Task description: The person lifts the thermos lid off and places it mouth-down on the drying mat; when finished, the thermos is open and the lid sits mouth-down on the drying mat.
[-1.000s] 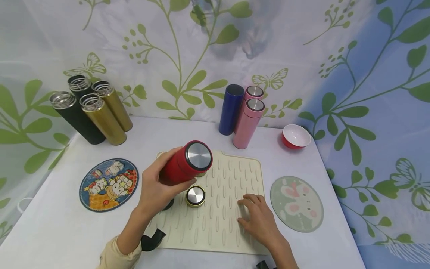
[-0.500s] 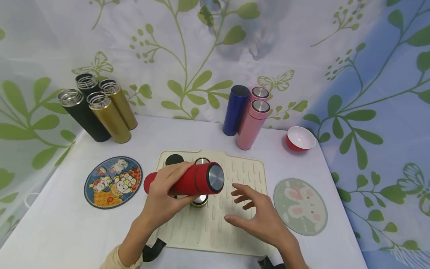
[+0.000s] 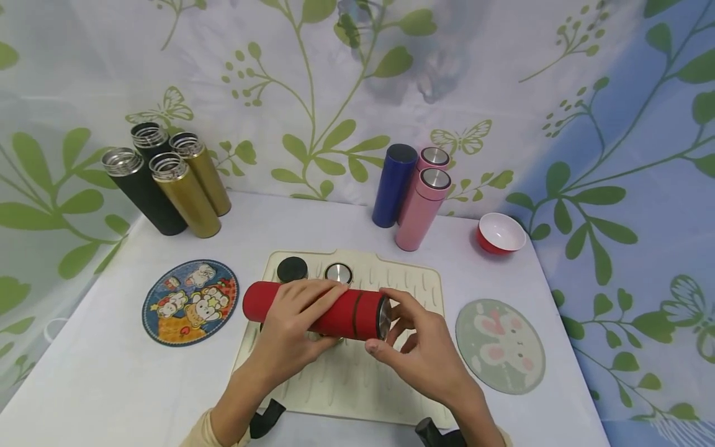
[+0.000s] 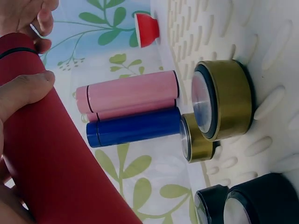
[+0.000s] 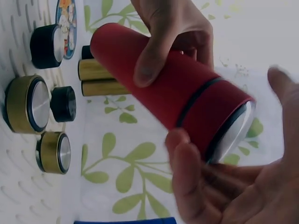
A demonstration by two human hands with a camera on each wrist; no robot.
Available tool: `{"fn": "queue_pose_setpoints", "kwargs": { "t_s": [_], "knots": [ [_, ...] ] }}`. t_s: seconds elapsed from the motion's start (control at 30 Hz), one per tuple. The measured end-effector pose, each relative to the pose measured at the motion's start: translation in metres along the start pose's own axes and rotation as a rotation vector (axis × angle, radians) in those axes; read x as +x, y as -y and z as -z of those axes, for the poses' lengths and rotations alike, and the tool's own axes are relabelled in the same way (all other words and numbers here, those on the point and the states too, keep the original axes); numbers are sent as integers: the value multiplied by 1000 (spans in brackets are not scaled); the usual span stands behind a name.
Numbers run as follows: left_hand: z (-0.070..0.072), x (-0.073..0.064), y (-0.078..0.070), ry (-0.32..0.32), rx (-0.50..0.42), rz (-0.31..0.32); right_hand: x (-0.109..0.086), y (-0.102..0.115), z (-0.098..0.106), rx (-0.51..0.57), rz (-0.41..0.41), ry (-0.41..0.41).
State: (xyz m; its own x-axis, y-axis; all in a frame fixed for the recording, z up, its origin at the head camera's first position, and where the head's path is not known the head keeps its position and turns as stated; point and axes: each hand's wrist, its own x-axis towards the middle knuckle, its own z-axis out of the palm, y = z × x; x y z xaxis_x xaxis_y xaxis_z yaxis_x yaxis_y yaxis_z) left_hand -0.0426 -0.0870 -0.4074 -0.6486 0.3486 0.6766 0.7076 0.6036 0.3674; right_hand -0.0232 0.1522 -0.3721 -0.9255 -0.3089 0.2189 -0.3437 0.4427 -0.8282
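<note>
My left hand (image 3: 293,323) grips a red thermos bottle (image 3: 341,313) around its body, holding it nearly level above the cream drying mat (image 3: 357,385). A dark ring marks the seam of its lid, which has a shiny metal top (image 5: 233,130). My right hand (image 3: 427,347) is at the lid end, fingers spread around it; in the right wrist view one digit stands apart from the lid, and others are at its edge. Under the bottle, gold lids (image 4: 226,100) and black lids (image 5: 46,46) sit on the mat, partly hidden in the head view.
Open-mouthed black bottles (image 3: 148,192) and gold bottles (image 3: 190,198) stand at the back left. A blue bottle (image 3: 394,186) and pink bottles (image 3: 421,211) are at the back, right of centre. Right is a red bowl (image 3: 501,233). Round coasters (image 3: 190,302) flank the mat.
The red bottle has tipped from steeply tilted to nearly level, its lid turned right. My right hand has risen off the mat and come to the lid end.
</note>
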Motion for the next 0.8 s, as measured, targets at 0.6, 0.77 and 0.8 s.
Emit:
{"fn": "queue_pose_setpoints", "kwargs": {
  "t_s": [0.6,0.77,0.8],
  "knots": [
    [6,-1,1,60,96,-59,6,-5,-18,-6,98,8],
    [8,0,1,49,110,-108,2,-5,-21,-47,196,-21],
    [9,0,1,48,114,-114,2,-5,-21,-57,212,-23]
  ]
}}
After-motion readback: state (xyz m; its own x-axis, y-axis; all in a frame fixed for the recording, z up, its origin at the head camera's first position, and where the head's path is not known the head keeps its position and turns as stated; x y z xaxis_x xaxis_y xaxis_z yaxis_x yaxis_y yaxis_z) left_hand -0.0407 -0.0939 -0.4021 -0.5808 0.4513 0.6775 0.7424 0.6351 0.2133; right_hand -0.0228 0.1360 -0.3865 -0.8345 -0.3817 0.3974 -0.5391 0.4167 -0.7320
